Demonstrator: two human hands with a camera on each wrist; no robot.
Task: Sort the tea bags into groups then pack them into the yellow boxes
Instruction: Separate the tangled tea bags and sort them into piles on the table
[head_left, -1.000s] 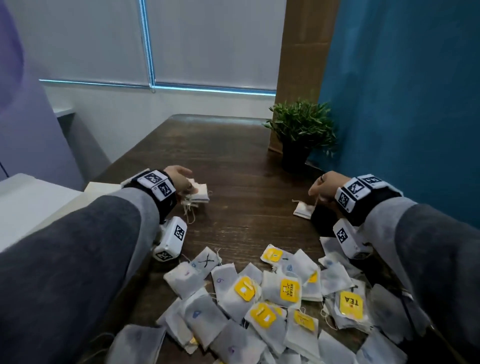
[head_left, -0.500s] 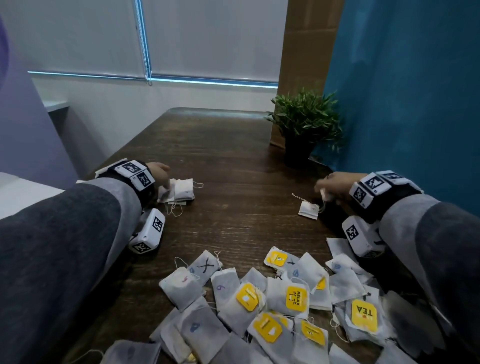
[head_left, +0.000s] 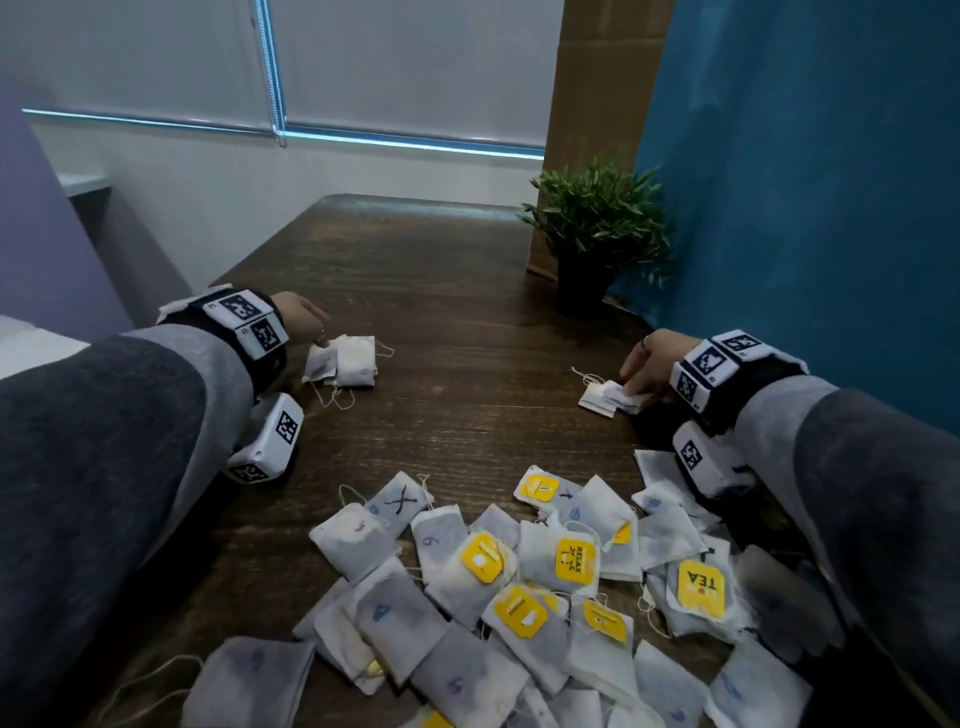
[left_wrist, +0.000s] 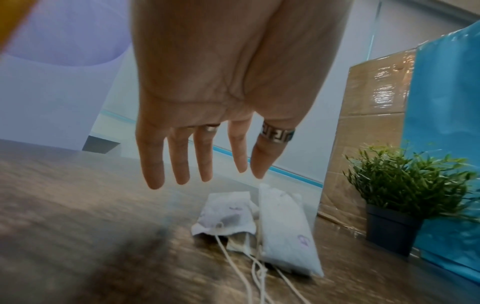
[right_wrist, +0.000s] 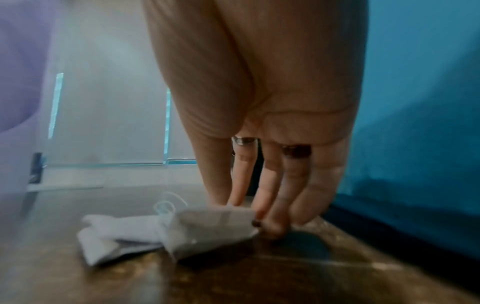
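Observation:
A big heap of tea bags (head_left: 519, 571), some with yellow tags, lies at the near edge of the dark wooden table (head_left: 441, 291). A small left pile of white tea bags (head_left: 345, 361) (left_wrist: 283, 230) lies farther out. My left hand (head_left: 306, 317) (left_wrist: 207, 176) hovers just above and behind it, fingers straight, holding nothing. On the right, my right hand (head_left: 641, 364) (right_wrist: 249, 211) reaches down and pinches the edge of a tea bag (head_left: 618, 392) (right_wrist: 207, 228), which lies tilted against another bag (right_wrist: 109, 242) on the table.
A potted plant (head_left: 597, 228) stands at the back right, in front of a cardboard box (head_left: 597, 78) and a blue wall (head_left: 805, 208). Strings trail from the left pile (left_wrist: 249, 273). Bare wood lies between the two small piles.
My left hand has let go of the left pile and drawn back a little. My right hand has lowered its tea bag onto the bag lying on the right.

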